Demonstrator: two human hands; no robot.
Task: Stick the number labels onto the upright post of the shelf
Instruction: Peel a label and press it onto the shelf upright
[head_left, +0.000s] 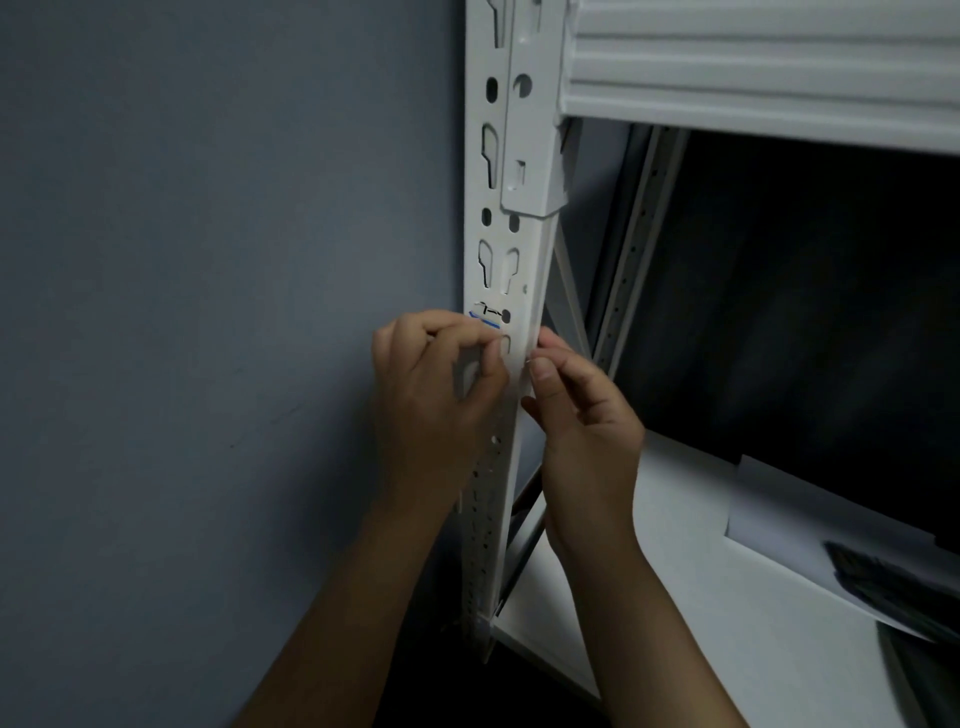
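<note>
a number label (485, 318), blue-edged, is pinched by the curled fingers of the left hand (441, 374) against the white upright post (511, 270); the right hand (576, 410) is curled at the post's edge, its hold unclear. a crooked placement is risked if the label slips.

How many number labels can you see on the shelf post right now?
1: a label with a blue edge on the upright post, just above the left hand. The hands may hide others.
</note>
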